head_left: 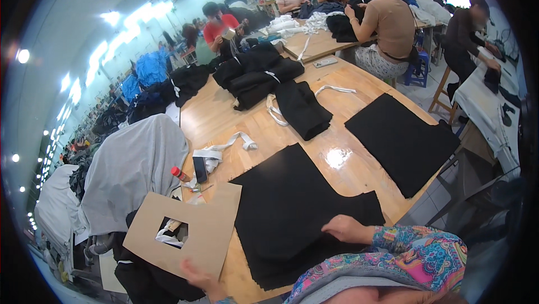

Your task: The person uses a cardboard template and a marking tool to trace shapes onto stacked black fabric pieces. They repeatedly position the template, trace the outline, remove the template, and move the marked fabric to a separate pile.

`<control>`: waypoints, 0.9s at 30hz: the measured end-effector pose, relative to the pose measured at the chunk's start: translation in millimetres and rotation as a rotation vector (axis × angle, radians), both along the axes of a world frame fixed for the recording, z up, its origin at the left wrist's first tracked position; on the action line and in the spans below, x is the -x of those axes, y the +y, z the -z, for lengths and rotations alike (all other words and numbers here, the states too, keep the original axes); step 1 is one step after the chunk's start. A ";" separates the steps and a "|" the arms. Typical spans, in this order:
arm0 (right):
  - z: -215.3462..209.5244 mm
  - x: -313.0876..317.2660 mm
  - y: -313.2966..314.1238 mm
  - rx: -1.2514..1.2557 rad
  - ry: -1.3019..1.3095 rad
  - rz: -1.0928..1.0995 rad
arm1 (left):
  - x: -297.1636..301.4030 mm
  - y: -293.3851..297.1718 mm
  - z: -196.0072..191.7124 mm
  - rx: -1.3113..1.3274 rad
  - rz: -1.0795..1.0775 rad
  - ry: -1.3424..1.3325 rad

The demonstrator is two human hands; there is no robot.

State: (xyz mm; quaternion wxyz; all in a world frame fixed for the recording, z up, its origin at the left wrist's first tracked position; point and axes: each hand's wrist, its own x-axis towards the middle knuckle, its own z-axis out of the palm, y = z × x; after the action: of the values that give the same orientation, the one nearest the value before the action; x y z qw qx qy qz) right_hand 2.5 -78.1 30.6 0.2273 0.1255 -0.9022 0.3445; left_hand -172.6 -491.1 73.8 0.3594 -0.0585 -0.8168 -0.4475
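Note:
A stack of cut black fabric pieces [286, 197] lies on the wooden table in front of me. Over its right part is my right hand [345, 229], fingers curled and pressed together in a pinch; whether cloth is between them I cannot make out. My left hand [202, 279] is at the lower edge of a brown cardboard template [213, 214], fingers stretched out and slightly blurred. The template has a rectangular cut-out, through which white strips show. It rests at the table's left side, partly over dark cloth [149, 281].
Beyond the template are a red-capped container [178, 173], a dark phone [200, 169] and white tape [224, 148]. Another black stack [401, 144] lies right, folded black bundles [258, 74] farther off. Grey cloth [135, 169] covers something left. Several people work around farther tables.

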 end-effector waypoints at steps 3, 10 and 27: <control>-21.7 22.9 6.2 -0.060 0.106 0.040 | -57.8 111.2 9.2 0.088 0.731 -0.251; -61.6 46.3 26.2 -0.173 0.126 -0.119 | -71.6 179.9 59.6 0.464 0.587 -0.042; -142.7 21.3 52.8 -0.212 -0.042 -0.271 | -45.7 230.4 -30.6 0.306 0.674 -0.118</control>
State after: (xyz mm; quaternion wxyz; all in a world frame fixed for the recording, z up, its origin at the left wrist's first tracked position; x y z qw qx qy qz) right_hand -18.9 -25.3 173.3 0.1455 0.2618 -0.9128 0.2776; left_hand -126.9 -260.7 104.4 0.1314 -0.3513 -0.8284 -0.4160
